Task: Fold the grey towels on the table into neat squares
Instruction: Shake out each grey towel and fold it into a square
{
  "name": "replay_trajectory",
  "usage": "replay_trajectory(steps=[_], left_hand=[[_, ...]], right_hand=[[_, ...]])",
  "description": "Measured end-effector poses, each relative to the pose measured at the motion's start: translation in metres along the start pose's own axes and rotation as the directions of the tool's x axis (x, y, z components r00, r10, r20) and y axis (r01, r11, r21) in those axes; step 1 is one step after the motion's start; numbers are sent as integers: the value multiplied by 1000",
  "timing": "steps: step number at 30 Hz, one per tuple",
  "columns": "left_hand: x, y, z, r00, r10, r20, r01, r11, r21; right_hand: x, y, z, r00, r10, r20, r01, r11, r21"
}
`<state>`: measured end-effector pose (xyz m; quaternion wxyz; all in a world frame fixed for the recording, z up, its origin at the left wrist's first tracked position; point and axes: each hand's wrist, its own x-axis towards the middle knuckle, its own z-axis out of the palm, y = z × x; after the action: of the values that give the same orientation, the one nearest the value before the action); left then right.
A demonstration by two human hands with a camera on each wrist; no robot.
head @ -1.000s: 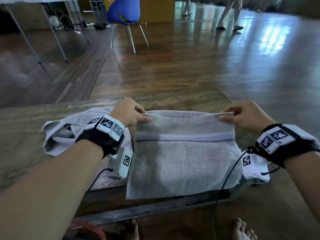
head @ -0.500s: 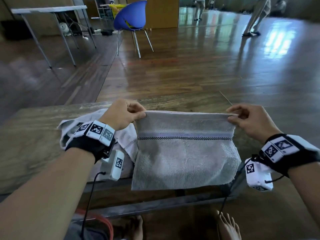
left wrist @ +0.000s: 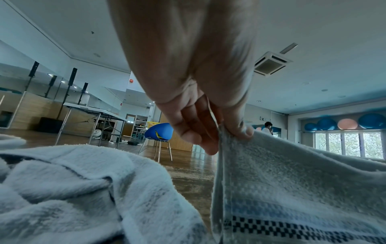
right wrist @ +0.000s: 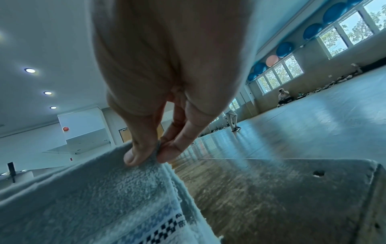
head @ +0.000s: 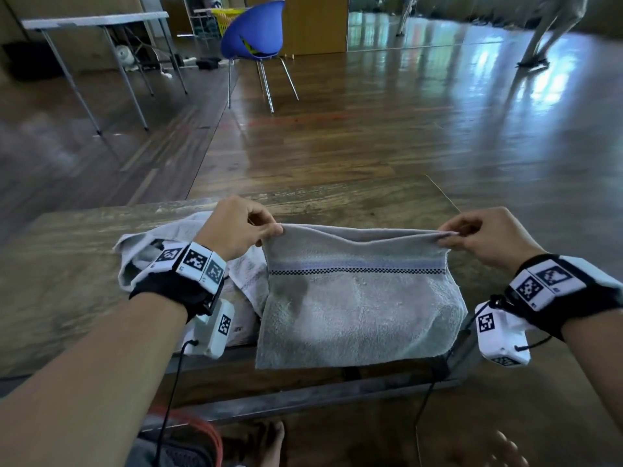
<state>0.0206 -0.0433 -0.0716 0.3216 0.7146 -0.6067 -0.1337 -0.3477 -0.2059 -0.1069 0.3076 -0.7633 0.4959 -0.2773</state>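
A grey towel [head: 357, 308] with a lilac stripe and a black checked line hangs doubled over the near edge of the wooden table [head: 67, 284]. My left hand [head: 236, 227] pinches its top left corner between thumb and fingers [left wrist: 240, 133]. At the top right corner, my right hand [head: 485, 235] pinches the cloth the same way [right wrist: 142, 153]. The top edge sags a little between the two hands. A second, paler towel [head: 141, 247] lies crumpled on the table under my left wrist, also filling the lower left of the left wrist view [left wrist: 73, 189].
A blue chair [head: 254, 32] and a folding table [head: 94, 21] stand on the wooden floor beyond the table. A person [head: 553, 25] stands far right. My bare feet [head: 273, 443] show below the table's near edge.
Both hands have lifted the towel's top edge higher off the table. The hanging part has risen with it, and the top edge now sags in the middle.
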Motion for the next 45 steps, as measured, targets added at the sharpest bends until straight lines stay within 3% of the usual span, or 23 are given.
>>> replay_trajectory(steps=[7,17,28,32,34,36,39,41,43,45], left_hand=[[2,-7,-2,999,-37,27,36,999,18],[1,-1,0,998,-57,27,57,998,1],[-1,-6,2,995,-98,29,97,995,34],[2,2,7,994,-111,-18,112,991,73],[4,5,10,987,-162,19,160,985,68],[6,10,11,960,-255,119,253,967,36],[8,20,10,902,-386,193,419,890,-179],[10,30,9,902,-412,130,431,838,-334],[16,39,5,934,-347,-86,303,897,-323],[21,48,-6,925,-231,-303,141,947,-289]], right_hand=[[-3,-2,2,1000,8,25,-8,1000,15],[-3,-1,6,996,76,-57,-78,996,-44],[-10,-8,2,999,-6,-54,-3,987,-158],[-8,-12,2,992,-26,-120,-2,974,-226],[-7,-15,5,993,-19,-116,-15,959,-284],[-3,-16,5,994,79,-80,-101,940,-325],[0,-18,2,975,217,-44,-220,934,-280],[3,-24,0,973,193,-127,-207,972,-111],[8,-34,-5,954,19,-300,-28,999,-26],[10,-49,-10,905,-145,-401,207,972,115]])
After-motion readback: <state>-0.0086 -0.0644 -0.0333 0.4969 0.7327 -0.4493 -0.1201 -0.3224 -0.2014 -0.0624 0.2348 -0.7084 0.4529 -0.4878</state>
